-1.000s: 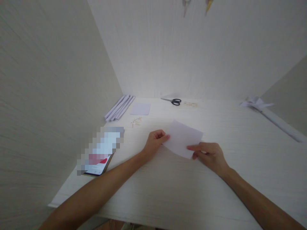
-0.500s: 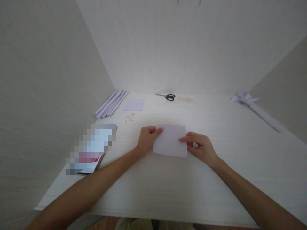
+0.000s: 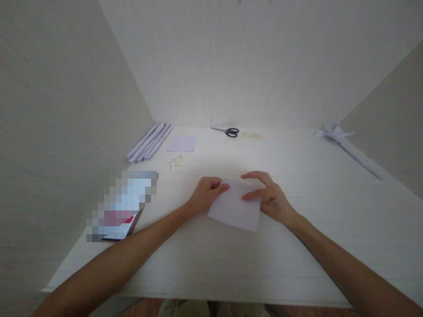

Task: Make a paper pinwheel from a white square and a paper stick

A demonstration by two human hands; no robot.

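A small white sheet of paper [image 3: 236, 210] is held up above the table in front of me, tilted with its right side lower. My left hand [image 3: 205, 193] pinches its upper left corner, thumb on top and the other fingers curled behind. On the right edge, my right hand [image 3: 272, 198] grips the sheet with one digit lying across its face and others partly hidden behind it. One finger of that hand is lifted and curved over the paper's top right corner.
Rolled paper tubes [image 3: 150, 143] lie at the back left, beside a paper stack [image 3: 181, 143] and small pale strips [image 3: 176, 161]. Scissors [image 3: 229, 131] and more small bits [image 3: 253, 135] are by the back wall. A phone [image 3: 124, 211] is left; a paper-topped stick [image 3: 360, 158] lies right.
The sheet has turned clockwise, its lower right corner dropping toward me. A finger of my right hand has lifted away from the paper. My left hand keeps its pinch.
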